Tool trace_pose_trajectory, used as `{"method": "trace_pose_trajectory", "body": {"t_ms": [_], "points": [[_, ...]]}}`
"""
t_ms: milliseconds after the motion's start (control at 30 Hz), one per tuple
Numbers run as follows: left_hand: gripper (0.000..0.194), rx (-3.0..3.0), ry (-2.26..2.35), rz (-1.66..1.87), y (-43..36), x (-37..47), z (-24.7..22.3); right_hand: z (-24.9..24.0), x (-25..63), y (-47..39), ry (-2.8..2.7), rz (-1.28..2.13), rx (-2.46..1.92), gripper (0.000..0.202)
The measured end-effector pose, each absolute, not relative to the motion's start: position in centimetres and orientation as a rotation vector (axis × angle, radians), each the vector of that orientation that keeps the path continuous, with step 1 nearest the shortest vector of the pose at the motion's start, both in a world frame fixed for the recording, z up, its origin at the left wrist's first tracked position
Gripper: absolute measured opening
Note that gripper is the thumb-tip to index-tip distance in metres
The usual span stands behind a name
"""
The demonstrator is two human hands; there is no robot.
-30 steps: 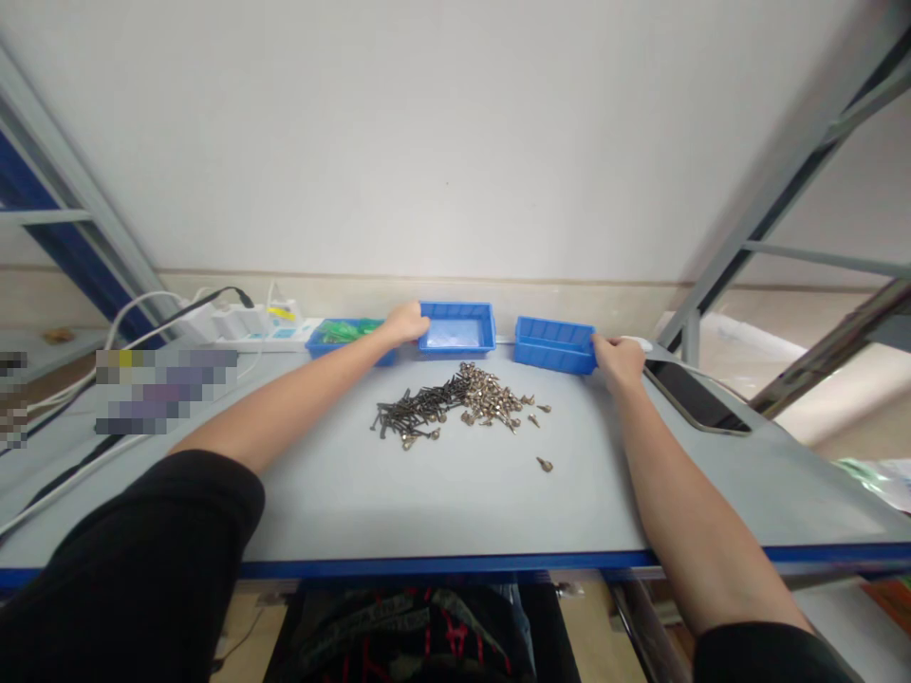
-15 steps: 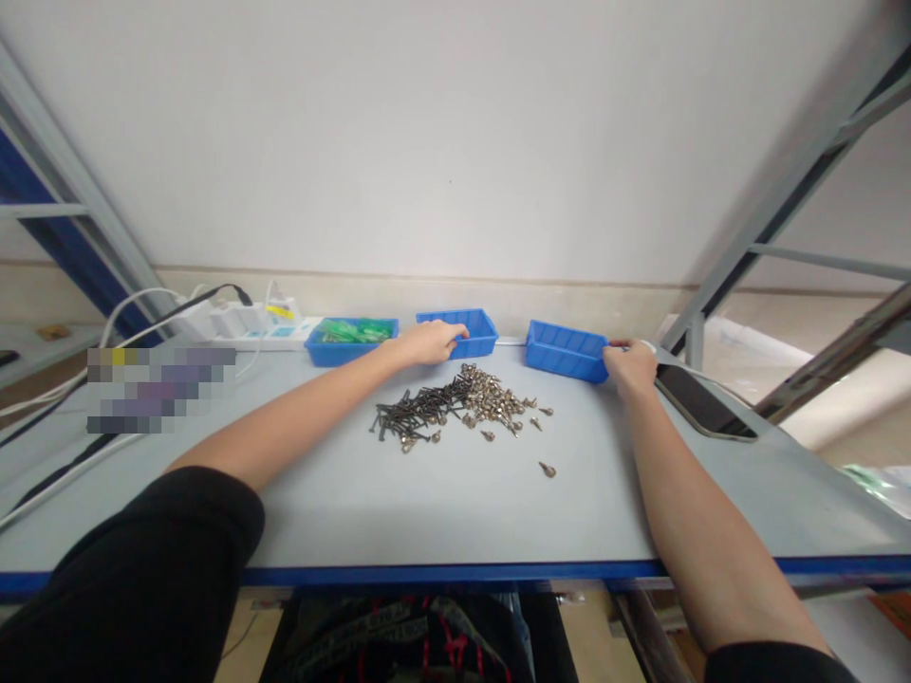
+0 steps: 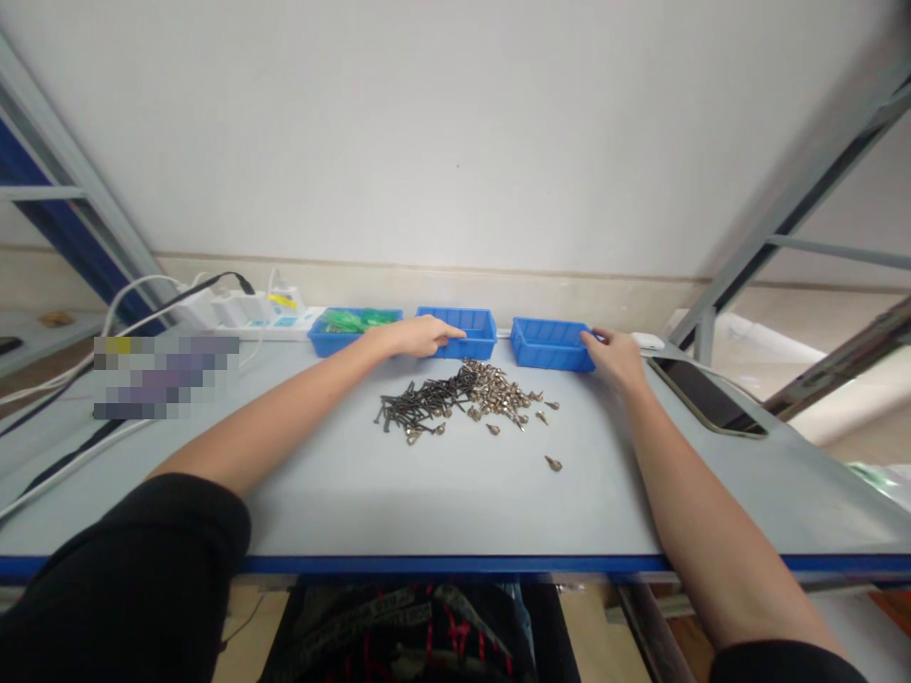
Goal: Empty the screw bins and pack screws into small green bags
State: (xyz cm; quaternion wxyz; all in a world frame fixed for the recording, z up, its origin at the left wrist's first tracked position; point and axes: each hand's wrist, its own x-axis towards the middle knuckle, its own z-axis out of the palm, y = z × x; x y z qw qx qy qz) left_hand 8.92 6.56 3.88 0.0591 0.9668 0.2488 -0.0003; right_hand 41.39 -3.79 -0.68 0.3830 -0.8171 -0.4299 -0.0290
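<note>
My left hand [image 3: 418, 336] is at the front left of the middle blue bin [image 3: 478, 349], its fingers closed over the front rim with the index finger pointing right. With thumb and fingers, my right hand [image 3: 618, 359] grips the right end of another blue bin [image 3: 547, 357]. No contents show in either bin. Just in front of the bins lies a pile of dark screws [image 3: 419, 403]. Touching it on the right is a heap of small brass-coloured metal pieces [image 3: 496, 389]. A single such piece [image 3: 553, 463] lies apart, nearer the front.
A third blue bin [image 3: 324, 345] holding green plastic packets [image 3: 348, 321] stands left of the middle one. White power strips with plugs and cables [image 3: 246, 308] occupy the back left. On the right are a phone [image 3: 708, 394] and a small white case [image 3: 647, 341]. Metal frame posts flank the table.
The right bin has moved left and turned straighter to the wall with my right hand on it. The middle bin also sits straighter, with my left hand at its front rim.
</note>
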Motion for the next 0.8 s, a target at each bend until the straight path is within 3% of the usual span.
{"method": "trace_pose_trajectory", "body": {"t_ms": [200, 567, 800], "points": [[0.047, 2.924, 0.774, -0.094, 5.6, 7.6, 4.3, -1.0, 39.0, -3.1, -1.309, -0.023, -2.024, 0.048], [0.044, 3.048, 0.821, 0.048, 5.3, 6.9, 3.3, -1.2, 36.0, -2.7, -1.307, -0.142, -2.12, 0.054], [0.047, 2.936, 1.16, 0.562, 7.4, 2.9, 7.4, -1.4, 35.7, -2.4, -1.321, -0.146, -2.13, 0.055]]}}
